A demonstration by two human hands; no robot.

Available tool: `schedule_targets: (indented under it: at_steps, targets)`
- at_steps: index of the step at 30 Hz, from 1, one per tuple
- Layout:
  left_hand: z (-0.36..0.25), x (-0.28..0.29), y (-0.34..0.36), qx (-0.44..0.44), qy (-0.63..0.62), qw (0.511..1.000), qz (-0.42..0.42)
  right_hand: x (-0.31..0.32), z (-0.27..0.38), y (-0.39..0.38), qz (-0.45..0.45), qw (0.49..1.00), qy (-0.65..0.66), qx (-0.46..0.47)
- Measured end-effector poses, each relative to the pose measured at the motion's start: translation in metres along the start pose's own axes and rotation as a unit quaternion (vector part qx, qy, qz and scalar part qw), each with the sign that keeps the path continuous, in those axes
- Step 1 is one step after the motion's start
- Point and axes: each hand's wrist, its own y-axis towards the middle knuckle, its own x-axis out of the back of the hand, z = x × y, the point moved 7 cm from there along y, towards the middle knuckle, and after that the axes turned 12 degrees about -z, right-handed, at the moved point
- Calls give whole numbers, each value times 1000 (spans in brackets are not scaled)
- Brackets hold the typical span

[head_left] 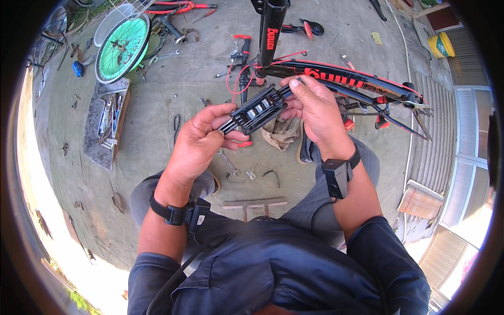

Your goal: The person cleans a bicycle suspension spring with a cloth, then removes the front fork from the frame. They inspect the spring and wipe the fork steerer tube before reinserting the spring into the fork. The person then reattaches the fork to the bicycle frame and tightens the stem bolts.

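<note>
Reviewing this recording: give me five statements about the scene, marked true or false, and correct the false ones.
1. The left hand and the right hand both hold one black part. True.
2. The bicycle frame lies left of the tool tray. False: it lies to the tray's right.
3. A yellow bucket stands at the upper right of the picture. True.
4. Both wrists are bare. False: a black strapped device is on the left wrist and another on the right wrist.
5. The spoked wheel is in the upper left of the picture. True.
</note>
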Motion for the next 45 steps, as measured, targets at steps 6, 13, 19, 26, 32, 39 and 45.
schedule_targets:
  at_steps: [6,13,19,26,32,39,45]
  targets:
    - [1,1,0,0,6,1000,-1,0,-3,2,-4,1000,-12,6]
    - [2,3,0,-3,-6,1000,-11,-9,-12,-3,-9,998,29,-62]
    - [0,4,1,-12,-14,1000,-14,-21,-26,-11,65,980,71,-174]
    - [3,5,2,-6,-7,1000,-6,-20,-33,-9,52,986,74,-142]
    - [-3,9,5,-114,95,987,-64,-19,-28,-8,27,991,75,-105]
    - [-25,-4,-3,-292,287,908,-90,-16,-31,-7,-11,997,11,-76]
    - [-22,-21,-2,-313,297,900,-63,-21,-34,-10,8,998,3,-60]
